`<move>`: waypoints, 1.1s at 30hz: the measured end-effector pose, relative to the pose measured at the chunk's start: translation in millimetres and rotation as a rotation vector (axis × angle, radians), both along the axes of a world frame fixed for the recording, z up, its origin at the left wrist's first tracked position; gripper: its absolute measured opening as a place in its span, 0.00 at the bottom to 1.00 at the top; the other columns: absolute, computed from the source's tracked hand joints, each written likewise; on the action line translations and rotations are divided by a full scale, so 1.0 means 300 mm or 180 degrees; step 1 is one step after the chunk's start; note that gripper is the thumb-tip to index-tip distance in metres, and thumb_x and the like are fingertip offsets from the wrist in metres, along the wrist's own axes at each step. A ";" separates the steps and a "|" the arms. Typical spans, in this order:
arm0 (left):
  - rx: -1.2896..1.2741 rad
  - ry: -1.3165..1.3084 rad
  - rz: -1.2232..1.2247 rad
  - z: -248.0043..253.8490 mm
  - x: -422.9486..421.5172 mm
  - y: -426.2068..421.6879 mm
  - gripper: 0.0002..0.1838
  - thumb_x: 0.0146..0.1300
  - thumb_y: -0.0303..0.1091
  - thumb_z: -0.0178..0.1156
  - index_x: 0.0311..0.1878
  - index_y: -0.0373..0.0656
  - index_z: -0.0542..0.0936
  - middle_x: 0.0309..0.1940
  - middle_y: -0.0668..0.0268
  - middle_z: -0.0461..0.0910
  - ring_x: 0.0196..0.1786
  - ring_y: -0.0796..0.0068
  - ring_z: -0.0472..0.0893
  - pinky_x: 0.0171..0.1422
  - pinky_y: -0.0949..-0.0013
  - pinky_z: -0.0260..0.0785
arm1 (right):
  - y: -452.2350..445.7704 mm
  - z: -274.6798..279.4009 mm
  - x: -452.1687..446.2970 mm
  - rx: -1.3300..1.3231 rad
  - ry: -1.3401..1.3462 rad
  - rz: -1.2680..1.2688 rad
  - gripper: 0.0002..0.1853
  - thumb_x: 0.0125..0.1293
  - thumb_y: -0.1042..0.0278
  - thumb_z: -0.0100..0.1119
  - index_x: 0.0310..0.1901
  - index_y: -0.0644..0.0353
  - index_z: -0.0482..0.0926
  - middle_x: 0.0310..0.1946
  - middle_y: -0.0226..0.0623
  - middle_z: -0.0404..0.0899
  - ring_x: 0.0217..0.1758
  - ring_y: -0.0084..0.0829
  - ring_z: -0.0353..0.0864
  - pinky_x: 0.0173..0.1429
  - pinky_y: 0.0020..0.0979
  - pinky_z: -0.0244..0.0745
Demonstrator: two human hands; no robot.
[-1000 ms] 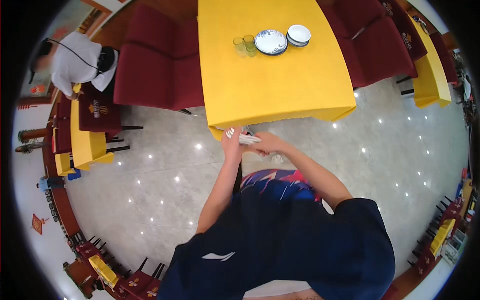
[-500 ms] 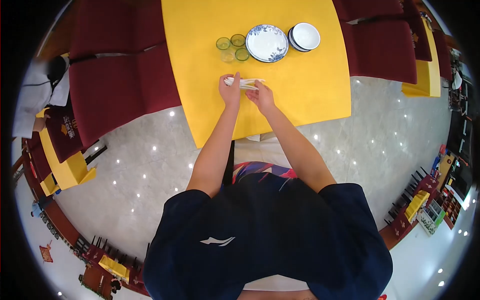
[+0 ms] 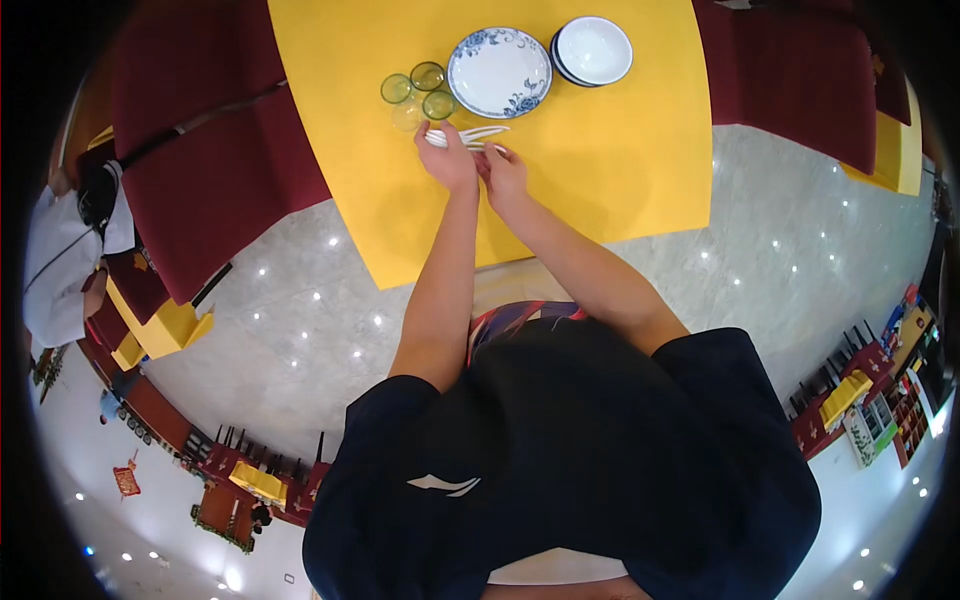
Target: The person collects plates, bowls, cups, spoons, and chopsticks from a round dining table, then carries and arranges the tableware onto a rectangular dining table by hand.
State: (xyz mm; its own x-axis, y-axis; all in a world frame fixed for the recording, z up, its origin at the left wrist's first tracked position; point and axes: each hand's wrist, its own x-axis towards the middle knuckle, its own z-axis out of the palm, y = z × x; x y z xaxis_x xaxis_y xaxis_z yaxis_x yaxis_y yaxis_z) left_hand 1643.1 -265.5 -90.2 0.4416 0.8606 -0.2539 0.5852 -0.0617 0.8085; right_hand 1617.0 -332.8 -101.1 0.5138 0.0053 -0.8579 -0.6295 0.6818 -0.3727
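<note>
A bunch of white spoons lies across my two hands, just above the yellow table. My left hand is closed around one end of the bunch. The fingers of my right hand are bent against its lower right side, and their tips are partly hidden. Just beyond my left hand stand several drinking glasses, most of them green-tinted. Farther back is a white plate with a blue flower pattern, probably the top of a stack. Stacked white bowls with dark outsides stand to its right.
Dark red covered chairs line the table's left side and right side. A person in a white top is at the far left. Pale tiled floor surrounds the table, with more yellow-topped tables beyond.
My hands have moved with the spoons up and left in view, closer to the glasses. My right hand has come nearer my left. The whole view has shifted and turned slightly.
</note>
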 end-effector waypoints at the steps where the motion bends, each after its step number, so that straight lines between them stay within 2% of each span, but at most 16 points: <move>1: -0.0009 -0.0151 -0.0006 -0.002 0.005 0.000 0.27 0.61 0.44 0.63 0.56 0.34 0.73 0.48 0.47 0.73 0.48 0.54 0.75 0.55 0.57 0.67 | 0.006 0.002 0.009 0.0025 0.0061 -0.0037 0.11 0.68 0.73 0.58 0.47 0.69 0.70 0.38 0.45 0.79 0.40 0.36 0.83 0.47 0.32 0.81; 3: 0.0248 -0.0073 -0.0106 -0.009 0.010 0.007 0.27 0.62 0.44 0.62 0.57 0.34 0.72 0.51 0.47 0.70 0.50 0.54 0.74 0.56 0.57 0.67 | 0.023 -0.011 0.034 0.0057 0.0097 -0.0096 0.11 0.68 0.74 0.57 0.47 0.69 0.71 0.39 0.44 0.79 0.40 0.36 0.83 0.48 0.32 0.81; 5: 0.0509 -0.0021 -0.0203 -0.019 0.007 0.017 0.27 0.63 0.44 0.62 0.57 0.34 0.71 0.53 0.46 0.67 0.52 0.53 0.73 0.57 0.57 0.66 | 0.040 -0.035 0.044 0.0312 0.0054 -0.0424 0.24 0.65 0.76 0.60 0.57 0.70 0.59 0.45 0.49 0.75 0.43 0.38 0.82 0.45 0.33 0.82; 7: 0.0641 0.0229 -0.0574 -0.017 -0.006 0.031 0.31 0.63 0.45 0.62 0.60 0.32 0.68 0.53 0.47 0.63 0.53 0.52 0.70 0.59 0.57 0.65 | 0.046 -0.043 0.054 0.0295 -0.0002 -0.0411 0.26 0.64 0.77 0.60 0.59 0.69 0.57 0.46 0.49 0.74 0.44 0.38 0.82 0.47 0.34 0.82; 10: 0.0710 0.0274 -0.0543 -0.015 -0.027 0.059 0.36 0.62 0.48 0.63 0.63 0.31 0.63 0.50 0.48 0.65 0.49 0.57 0.72 0.56 0.60 0.67 | 0.017 -0.003 0.025 0.0191 -0.0121 -0.0277 0.29 0.62 0.80 0.61 0.60 0.67 0.56 0.48 0.51 0.74 0.47 0.40 0.81 0.51 0.36 0.81; 14: -0.0096 0.0028 -0.0774 -0.013 -0.093 0.179 0.38 0.63 0.44 0.63 0.64 0.27 0.59 0.46 0.51 0.68 0.45 0.63 0.73 0.50 0.65 0.68 | -0.118 0.032 -0.128 0.0150 -0.0373 -0.0057 0.29 0.62 0.80 0.59 0.62 0.66 0.56 0.51 0.54 0.73 0.53 0.45 0.79 0.58 0.38 0.78; 16: -0.0891 -0.0793 -0.1033 -0.068 -0.155 0.226 0.35 0.64 0.42 0.63 0.64 0.28 0.60 0.38 0.58 0.73 0.38 0.70 0.75 0.45 0.69 0.69 | -0.244 0.037 -0.298 0.0324 -0.0451 0.0071 0.26 0.65 0.76 0.57 0.62 0.66 0.58 0.54 0.56 0.72 0.57 0.47 0.77 0.63 0.40 0.75; 20: -0.1285 -0.0734 -0.1605 -0.091 -0.321 0.265 0.33 0.65 0.39 0.62 0.65 0.32 0.60 0.34 0.64 0.74 0.33 0.74 0.75 0.41 0.70 0.70 | -0.531 0.057 -0.833 -0.0166 0.0245 -0.0250 0.26 0.71 0.63 0.52 0.66 0.62 0.60 0.57 0.53 0.72 0.61 0.44 0.74 0.65 0.41 0.71; 21: -0.1225 -0.0553 -0.1962 -0.097 -0.356 0.304 0.30 0.65 0.38 0.61 0.65 0.35 0.62 0.33 0.64 0.75 0.32 0.74 0.76 0.39 0.69 0.71 | -0.572 0.063 -0.994 -0.0418 0.0619 -0.0452 0.24 0.70 0.61 0.53 0.65 0.59 0.65 0.59 0.49 0.72 0.59 0.39 0.75 0.60 0.34 0.72; 22: -0.1143 -0.0350 -0.2346 -0.088 -0.406 0.333 0.27 0.66 0.36 0.60 0.64 0.37 0.65 0.33 0.64 0.77 0.31 0.75 0.76 0.37 0.69 0.71 | -0.614 0.088 -1.160 -0.0611 0.0808 -0.0790 0.24 0.70 0.61 0.52 0.65 0.59 0.65 0.58 0.49 0.73 0.57 0.39 0.76 0.57 0.32 0.73; 24: -0.0654 0.0048 -0.3084 -0.071 -0.502 0.400 0.18 0.65 0.35 0.58 0.56 0.38 0.73 0.31 0.63 0.79 0.32 0.75 0.78 0.37 0.70 0.72 | -0.673 0.110 -1.503 -0.0816 0.1032 -0.1289 0.21 0.70 0.63 0.52 0.61 0.61 0.68 0.50 0.48 0.77 0.50 0.37 0.79 0.48 0.30 0.77; 25: -0.0718 0.0063 -0.3321 -0.083 -0.542 0.426 0.15 0.65 0.34 0.57 0.52 0.38 0.76 0.31 0.63 0.80 0.32 0.76 0.79 0.38 0.70 0.72 | -0.688 0.102 -1.658 -0.0822 0.1110 -0.1503 0.19 0.70 0.65 0.52 0.59 0.62 0.69 0.45 0.48 0.78 0.43 0.35 0.81 0.41 0.28 0.79; 27: -0.0891 0.0166 -0.3816 -0.103 -0.636 0.484 0.12 0.64 0.35 0.59 0.45 0.37 0.80 0.32 0.62 0.82 0.32 0.76 0.80 0.36 0.71 0.72 | -0.669 0.114 -1.925 -0.0917 0.1312 -0.1797 0.20 0.69 0.64 0.52 0.59 0.62 0.69 0.38 0.47 0.80 0.36 0.35 0.82 0.36 0.30 0.79; 29: -0.1461 0.0622 -0.4095 -0.135 -0.691 0.507 0.10 0.64 0.33 0.59 0.42 0.37 0.80 0.31 0.64 0.82 0.30 0.78 0.79 0.33 0.72 0.72 | -0.615 0.065 -2.206 -0.1093 0.1040 -0.1903 0.20 0.70 0.64 0.48 0.60 0.63 0.68 0.34 0.48 0.80 0.30 0.34 0.81 0.31 0.30 0.78; 31: -0.1194 0.0667 -0.4322 -0.153 -0.745 0.506 0.09 0.64 0.32 0.58 0.39 0.36 0.80 0.26 0.64 0.81 0.27 0.77 0.79 0.31 0.73 0.72 | -0.513 0.058 -2.376 -0.1017 0.1130 -0.1903 0.20 0.71 0.65 0.44 0.62 0.64 0.67 0.35 0.50 0.80 0.31 0.33 0.81 0.31 0.29 0.78; 33: -0.0664 0.0801 -0.4133 -0.144 -0.789 0.439 0.09 0.63 0.32 0.57 0.38 0.35 0.80 0.23 0.64 0.80 0.25 0.76 0.78 0.30 0.72 0.71 | -0.392 0.059 -2.483 -0.0551 0.1236 -0.2565 0.20 0.71 0.66 0.44 0.61 0.64 0.68 0.33 0.49 0.81 0.30 0.33 0.81 0.30 0.29 0.77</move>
State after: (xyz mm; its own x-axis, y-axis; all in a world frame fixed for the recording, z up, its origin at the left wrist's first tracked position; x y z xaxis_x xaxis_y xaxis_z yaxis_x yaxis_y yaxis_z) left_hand 1406.6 -133.8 -133.4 0.8265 -0.2085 -0.5229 0.3305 -0.5723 0.7505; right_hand 872.2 -450.3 -83.5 -0.0192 -0.3750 -0.9268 -0.0892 0.9240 -0.3720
